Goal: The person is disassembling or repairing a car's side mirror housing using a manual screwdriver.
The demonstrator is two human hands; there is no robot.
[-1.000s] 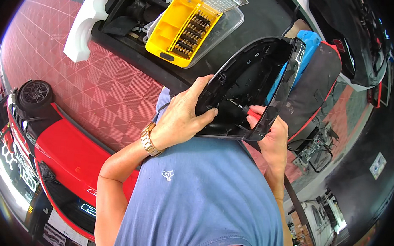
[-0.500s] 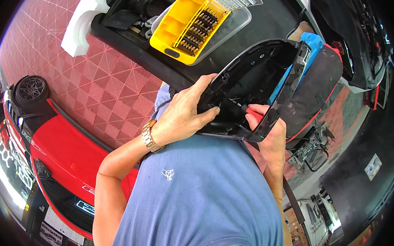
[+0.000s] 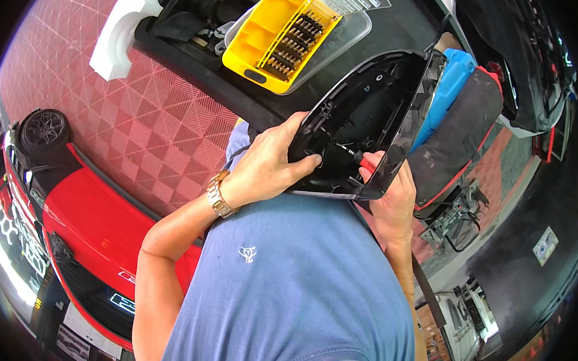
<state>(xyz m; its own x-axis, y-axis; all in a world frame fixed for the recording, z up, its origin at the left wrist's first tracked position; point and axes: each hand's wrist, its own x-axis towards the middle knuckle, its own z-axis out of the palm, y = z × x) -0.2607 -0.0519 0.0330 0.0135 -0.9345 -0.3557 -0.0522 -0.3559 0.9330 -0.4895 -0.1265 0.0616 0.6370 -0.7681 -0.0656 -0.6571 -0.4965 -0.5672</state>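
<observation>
A glossy black curved plastic housing (image 3: 365,103) rests against my front, its hollow side up, with clips and small fittings inside. My left hand (image 3: 270,163) grips its left edge, thumb reaching inside. My right hand (image 3: 393,196), partly hidden by the right wall, holds a red-handled screwdriver (image 3: 367,164), whose dark shaft points up-left into the housing. I cannot make out what its tip touches. Above lies an open yellow bit case (image 3: 251,38) with several rows of bits.
The black work surface (image 3: 415,24) carries dark compartments and white foam (image 3: 109,53) at upper left. A blue case (image 3: 454,81) and dark bag (image 3: 444,143) sit at right. A red car (image 3: 84,215) stands on tiled floor at left; a black car body fills upper right.
The housing and both my hands have shifted slightly upward in the view. More of the blue case shows beside the housing. The screwdriver remains inside, pointing up-left.
</observation>
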